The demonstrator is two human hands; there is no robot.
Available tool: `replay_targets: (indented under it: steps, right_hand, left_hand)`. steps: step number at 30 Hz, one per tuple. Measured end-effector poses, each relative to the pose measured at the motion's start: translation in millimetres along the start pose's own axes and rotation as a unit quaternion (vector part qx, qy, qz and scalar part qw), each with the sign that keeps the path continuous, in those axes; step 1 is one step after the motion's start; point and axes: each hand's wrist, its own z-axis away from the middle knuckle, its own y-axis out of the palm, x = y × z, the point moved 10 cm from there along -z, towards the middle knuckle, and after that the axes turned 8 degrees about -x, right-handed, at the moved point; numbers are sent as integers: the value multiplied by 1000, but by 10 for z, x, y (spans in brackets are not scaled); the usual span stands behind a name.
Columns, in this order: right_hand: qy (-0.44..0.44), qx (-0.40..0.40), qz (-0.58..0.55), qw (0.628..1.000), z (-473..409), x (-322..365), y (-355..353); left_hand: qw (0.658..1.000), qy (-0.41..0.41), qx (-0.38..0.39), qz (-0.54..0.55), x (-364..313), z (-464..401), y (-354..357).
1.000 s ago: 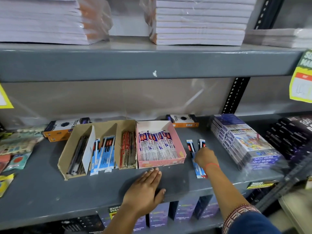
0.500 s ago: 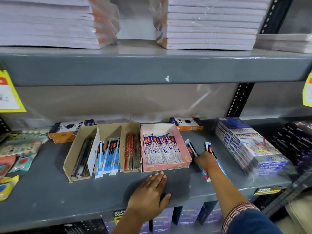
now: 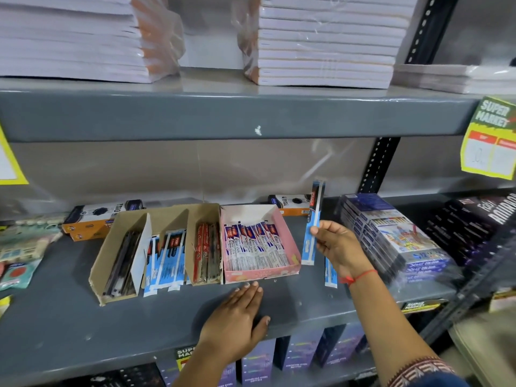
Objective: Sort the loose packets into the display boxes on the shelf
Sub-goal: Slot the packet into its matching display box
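Observation:
My right hand [image 3: 337,247] holds a long blue-and-white pen packet [image 3: 314,224] upright, just right of the pink display box [image 3: 290,241], which is filled with white and blue packets. Another loose blue packet [image 3: 329,273] lies flat on the grey shelf [image 3: 83,325], partly hidden under my right wrist. My left hand [image 3: 237,319] rests flat on the shelf in front of the pink box, fingers together, holding nothing. Left of the pink box stands a brown cardboard display box [image 3: 111,252] with dark pens, blue packets [image 3: 167,258] and red packets [image 3: 206,252] in its compartments.
Orange-and-black boxes [image 3: 97,219] sit behind the cardboard box, another [image 3: 290,203] behind the pink one. Wrapped colour-pencil packs [image 3: 391,233] are stacked to the right, dark packs [image 3: 474,224] beyond. Loose green packets [image 3: 25,241] lie far left. Notebook stacks [image 3: 321,40] fill the upper shelf.
My right hand has picked one blue packet off the shelf and raised it upright beside the pink box. The left hand has stayed flat on the shelf.

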Motion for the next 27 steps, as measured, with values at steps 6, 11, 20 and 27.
replay_targets:
  steps: [6,11,20,27]
  right_hand:
    - [-3,17,-8,1000,100,-8,38]
    - [10,28,24,999,150,-33,176]
    - [71,171,104,977,425,-181,1616]
    - [73,176,232,954,547,-596,2701]
  left_hand:
    - [1000,-2,-12,4,4,7,5]
    - [1000,-5,-22,8,19,6,-32]
    - [993,-105,-47,4,792,628,-356]
    - [974,-196,-111,-14,1613,1251,-803]
